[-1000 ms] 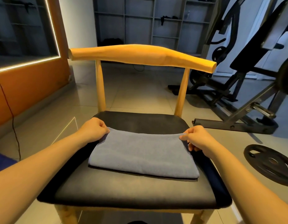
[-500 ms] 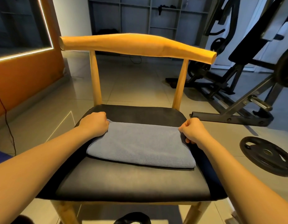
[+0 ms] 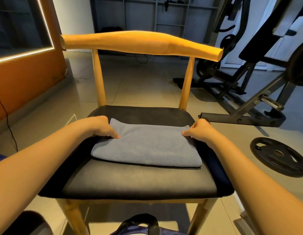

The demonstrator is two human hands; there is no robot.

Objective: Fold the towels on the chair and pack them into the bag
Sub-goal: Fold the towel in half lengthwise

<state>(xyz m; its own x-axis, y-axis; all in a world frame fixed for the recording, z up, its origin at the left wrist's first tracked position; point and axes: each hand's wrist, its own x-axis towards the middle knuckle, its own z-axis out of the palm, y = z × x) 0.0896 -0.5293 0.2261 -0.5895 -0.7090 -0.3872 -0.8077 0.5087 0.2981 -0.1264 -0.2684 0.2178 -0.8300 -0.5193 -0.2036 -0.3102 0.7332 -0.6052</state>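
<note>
The soft grey-blue terry towel (image 3: pixel 147 146) lies folded into a flat strip on the black padded seat of the wooden chair (image 3: pixel 130 184). It looks to need another fold and isn't packed yet; the dark bag with black handles (image 3: pixel 140 223) sits on the floor below. The left hand (image 3: pixel 99 127) and right hand (image 3: pixel 199 131) each pinch one end with curled fingers.

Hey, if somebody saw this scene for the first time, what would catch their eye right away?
A folded grey towel lies across the black seat of a wooden chair in the middle of the view. The left hand and the right hand grip its two short ends. A black weight plate lies flat on the tiled floor to the right of the chair.
</note>
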